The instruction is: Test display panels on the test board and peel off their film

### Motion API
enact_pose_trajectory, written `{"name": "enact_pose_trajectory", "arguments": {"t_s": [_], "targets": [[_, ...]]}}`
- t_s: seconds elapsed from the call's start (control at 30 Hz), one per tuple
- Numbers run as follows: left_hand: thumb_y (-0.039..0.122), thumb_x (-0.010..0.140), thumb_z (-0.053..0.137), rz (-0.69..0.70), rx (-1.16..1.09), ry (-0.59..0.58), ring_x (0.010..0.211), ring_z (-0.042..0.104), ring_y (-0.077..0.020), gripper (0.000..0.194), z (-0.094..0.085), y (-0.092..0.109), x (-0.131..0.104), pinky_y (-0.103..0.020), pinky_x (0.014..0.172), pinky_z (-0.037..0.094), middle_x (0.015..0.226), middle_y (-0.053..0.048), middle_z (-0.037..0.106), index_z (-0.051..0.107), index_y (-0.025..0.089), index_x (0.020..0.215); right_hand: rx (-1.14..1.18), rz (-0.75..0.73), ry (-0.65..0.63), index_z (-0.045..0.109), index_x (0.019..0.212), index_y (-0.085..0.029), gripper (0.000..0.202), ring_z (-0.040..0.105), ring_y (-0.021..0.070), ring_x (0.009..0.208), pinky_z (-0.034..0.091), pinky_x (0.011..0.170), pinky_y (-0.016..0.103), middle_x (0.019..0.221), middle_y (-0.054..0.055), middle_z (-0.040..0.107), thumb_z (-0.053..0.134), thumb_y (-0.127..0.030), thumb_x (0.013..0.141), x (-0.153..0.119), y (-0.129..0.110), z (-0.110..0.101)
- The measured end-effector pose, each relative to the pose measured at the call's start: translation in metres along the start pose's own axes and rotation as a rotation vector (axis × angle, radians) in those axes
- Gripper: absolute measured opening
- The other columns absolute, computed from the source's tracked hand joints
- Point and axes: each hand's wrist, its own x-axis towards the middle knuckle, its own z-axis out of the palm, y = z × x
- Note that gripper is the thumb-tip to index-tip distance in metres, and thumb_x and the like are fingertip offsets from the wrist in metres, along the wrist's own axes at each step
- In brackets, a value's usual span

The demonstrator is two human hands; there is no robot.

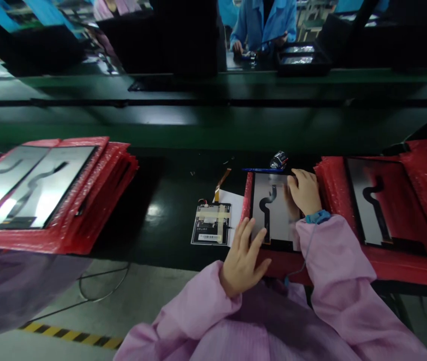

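Both hands lie flat, holding nothing, on one shiny panel (275, 208) at lower centre: left hand (244, 258) at its lower corner, right hand (304, 190) on its upper edge. One small board (211, 224) lies just left; two red stacks (85, 200) flank them.

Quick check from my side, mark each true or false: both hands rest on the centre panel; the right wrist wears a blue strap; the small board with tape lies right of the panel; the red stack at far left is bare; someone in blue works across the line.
1. Both hands rest on the centre panel. True: the left hand is at its lower left edge, the right hand at its upper right.
2. The right wrist wears a blue strap. True.
3. The small taped board lies right of the panel. False: it lies left of it.
4. The far-left red stack is bare. False: panels lie on top.
5. A person in blue works across the line. True.
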Motion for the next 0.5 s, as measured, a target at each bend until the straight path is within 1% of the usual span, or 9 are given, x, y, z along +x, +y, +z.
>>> {"name": "enact_pose_trajectory", "arguments": {"t_s": [0.03,0.07,0.13,0.2,0.3,0.33,0.4,0.5], "targets": [[0.032,0.090,0.055,-0.003,0.023,-0.068,0.146,0.015,-0.0356,0.064,0.007,0.004,-0.006,-0.053,0.114,0.028,0.151,-0.022,0.025,0.031,0.010,0.146,-0.030,0.002,-0.013,0.063,0.121,-0.010,0.047,0.041,0.0319,0.121,0.030,0.107,0.053,0.130,0.014,0.053,0.040,-0.036,0.090,0.001,0.002,0.001],[0.033,0.091,0.055,-0.011,0.048,-0.107,0.147,0.012,-0.0357,0.065,0.012,0.006,-0.010,-0.054,0.114,0.027,0.152,-0.021,0.023,0.030,0.010,0.147,-0.054,0.002,-0.025,0.064,0.118,-0.011,0.045,0.041,0.0323,0.119,0.031,0.105,0.053,0.128,0.014,0.054,0.040,-0.037,0.090,0.002,0.003,0.002],[0.033,0.091,0.054,-0.039,0.071,-0.147,0.148,0.010,-0.0345,0.068,0.019,0.006,-0.014,-0.053,0.115,0.027,0.153,-0.020,0.021,0.028,0.011,0.149,-0.084,0.001,-0.043,0.065,0.111,-0.012,0.041,0.041,0.0319,0.115,0.032,0.102,0.051,0.123,0.014,0.056,0.041,-0.038,0.090,0.003,0.003,0.003],[0.033,0.091,0.055,-0.066,0.066,-0.155,0.148,0.010,-0.0335,0.070,0.021,0.003,-0.014,-0.052,0.116,0.028,0.154,-0.019,0.020,0.025,0.011,0.151,-0.097,0.004,-0.054,0.063,0.109,-0.012,0.039,0.041,0.0315,0.113,0.033,0.100,0.050,0.121,0.014,0.056,0.042,-0.038,0.090,0.003,0.002,0.004],[0.032,0.090,0.056,-0.092,0.037,-0.169,0.148,0.010,-0.0327,0.073,0.020,0.001,-0.012,-0.053,0.115,0.029,0.156,-0.019,0.017,0.021,0.013,0.152,-0.105,0.000,-0.065,0.060,0.113,-0.011,0.041,0.039,0.0324,0.114,0.033,0.100,0.052,0.126,0.014,0.054,0.044,-0.041,0.090,0.005,0.001,0.004],[0.033,0.090,0.056,-0.103,0.024,-0.174,0.148,0.009,-0.0327,0.075,0.020,0.001,-0.012,-0.054,0.115,0.029,0.156,-0.019,0.016,0.020,0.014,0.153,-0.106,0.001,-0.067,0.060,0.111,-0.011,0.040,0.038,0.0326,0.114,0.032,0.099,0.052,0.125,0.015,0.053,0.044,-0.042,0.090,0.005,0.001,0.004],[0.032,0.090,0.056,-0.130,-0.004,-0.180,0.149,0.007,-0.0331,0.077,0.019,0.002,-0.012,-0.055,0.115,0.030,0.157,-0.019,0.013,0.017,0.015,0.154,-0.102,0.010,-0.072,0.061,0.100,-0.011,0.037,0.039,0.0323,0.113,0.033,0.099,0.052,0.121,0.016,0.054,0.044,-0.043,0.090,0.007,0.002,0.003],[0.028,0.088,0.058,-0.158,-0.059,-0.171,0.149,0.006,-0.0339,0.081,0.018,0.002,-0.011,-0.056,0.114,0.030,0.158,-0.019,0.009,0.013,0.017,0.155,-0.076,0.033,-0.080,0.057,0.085,-0.011,0.033,0.041,0.0314,0.110,0.033,0.098,0.050,0.115,0.016,0.054,0.048,-0.043,0.088,0.010,0.003,0.001]]}}
